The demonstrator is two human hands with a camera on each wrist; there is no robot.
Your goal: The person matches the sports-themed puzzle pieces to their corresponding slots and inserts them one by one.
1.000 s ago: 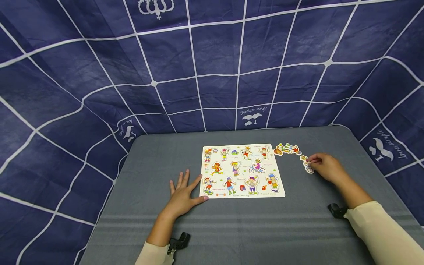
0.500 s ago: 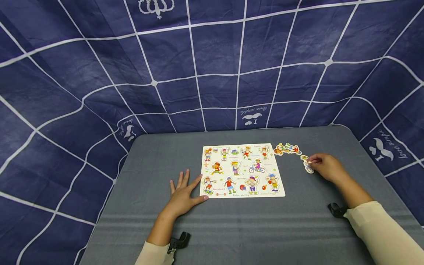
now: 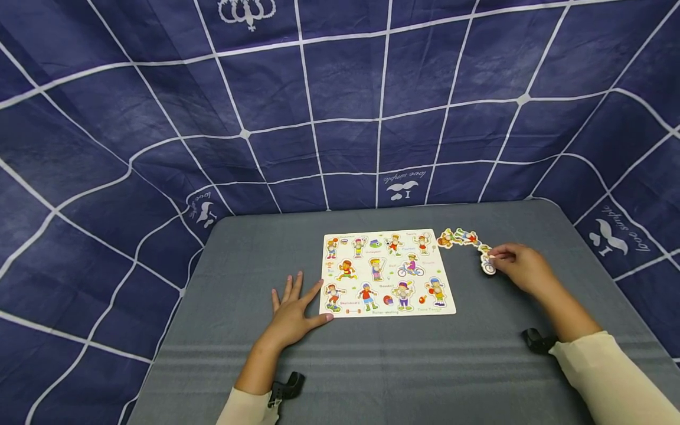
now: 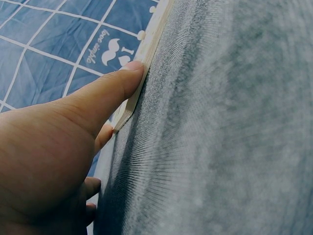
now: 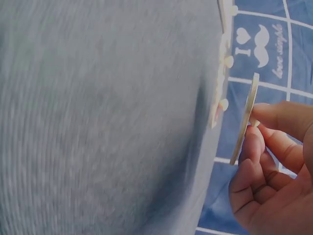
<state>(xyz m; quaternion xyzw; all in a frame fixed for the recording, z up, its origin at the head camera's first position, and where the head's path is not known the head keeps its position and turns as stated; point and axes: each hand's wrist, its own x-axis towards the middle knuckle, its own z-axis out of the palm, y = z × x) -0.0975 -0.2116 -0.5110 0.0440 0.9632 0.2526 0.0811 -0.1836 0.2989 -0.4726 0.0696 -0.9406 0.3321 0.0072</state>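
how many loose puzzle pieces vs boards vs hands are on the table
white wooden puzzle board with cartoon sports figures: 1
loose cartoon figure pieces: 3, two lying on the grey table, one pinched by its peg in the right hand
hands: 2, left hand, right hand
total: 6

My left hand point(image 3: 291, 313) lies flat, palm down, fingers straight and a little spread, thumb stretched out to the right; in the left wrist view the thumb point(image 4: 105, 90) is straight. My right hand point(image 3: 517, 267) is reached forward with the forearm angled in from the right, its fingers point(image 5: 259, 147) curled and pinching with the thumb. Both arms wear pale sleeves with a dark strap at each wrist.
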